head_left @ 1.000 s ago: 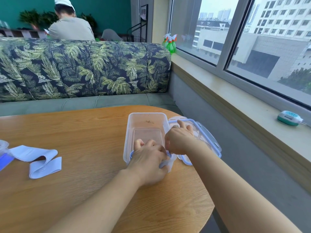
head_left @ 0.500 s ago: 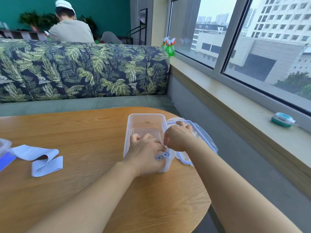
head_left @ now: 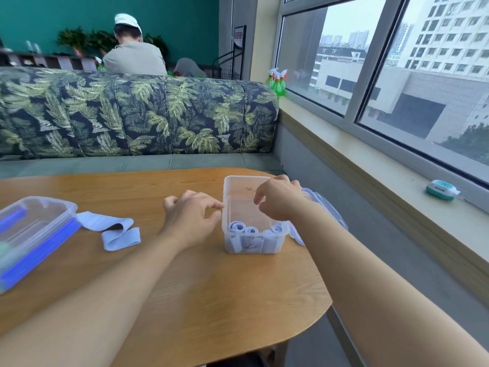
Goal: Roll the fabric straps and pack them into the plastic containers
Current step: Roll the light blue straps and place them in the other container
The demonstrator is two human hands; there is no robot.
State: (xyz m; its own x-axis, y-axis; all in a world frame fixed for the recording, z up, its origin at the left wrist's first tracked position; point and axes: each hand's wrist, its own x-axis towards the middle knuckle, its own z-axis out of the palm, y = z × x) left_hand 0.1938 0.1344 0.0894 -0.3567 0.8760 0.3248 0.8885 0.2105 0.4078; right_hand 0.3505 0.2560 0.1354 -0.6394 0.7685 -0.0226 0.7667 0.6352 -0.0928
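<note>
A clear plastic container (head_left: pixel 239 186) stands on the wooden table (head_left: pixel 201 282), with three rolled pale-blue straps (head_left: pixel 251 229) standing along its near wall. My left hand (head_left: pixel 191 215) hovers just left of the container, fingers loosely curled and holding nothing. Over the container's right side, my right hand (head_left: pixel 277 197) hangs with its fingers relaxed and nothing in them. An unrolled pale-blue strap (head_left: pixel 111 229) lies loose on the table to the left.
The container's blue-rimmed lid (head_left: pixel 326 210) lies to its right at the table edge. A second clear container with blue clips (head_left: pixel 34 234) sits at the far left. A leaf-print sofa (head_left: pixel 132 115) is behind the table; a person sits beyond it. The window sill runs along the right.
Both hands have lifted off the container's near end, the left moving away to the left. The rolled strap they held now stands inside with the others.
</note>
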